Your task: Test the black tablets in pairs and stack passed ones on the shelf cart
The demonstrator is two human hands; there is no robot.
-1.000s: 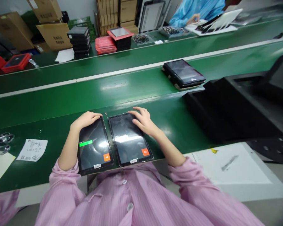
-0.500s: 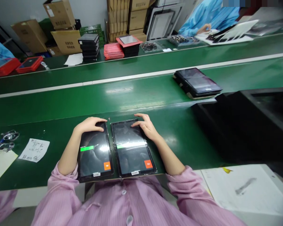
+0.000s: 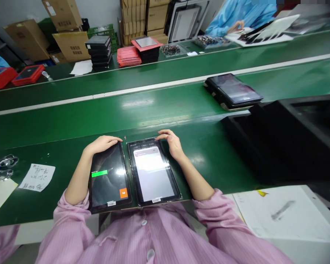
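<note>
Two black tablets lie side by side, face up, at the bench's near edge. The left tablet (image 3: 109, 183) has a dark screen with a green bar and an orange box reading "Fail". On the right tablet (image 3: 154, 179) a pale panel fills most of the screen. My left hand (image 3: 102, 144) rests over the top edge of the left tablet, fingers stretched out along it, thumb mostly hidden. At the top right corner of the right tablet is my right hand (image 3: 172, 143), its fingers extended and a fingertip at the screen's upper edge. Neither hand grips anything.
A stack of tablets (image 3: 233, 90) sits on the green belt (image 3: 99, 110). Black foam-like blocks (image 3: 269, 139) stand to the right, near a white box (image 3: 286, 209). Leftward lie a handwritten note (image 3: 37, 177) and metal objects (image 3: 5, 167). Across the line, a person in blue (image 3: 242, 18) works.
The right tablet's screen has gone from dark with a green bar and orange box to a pale panel. My right fingers have drawn up to its top edge. My left thumb has tucked in.
</note>
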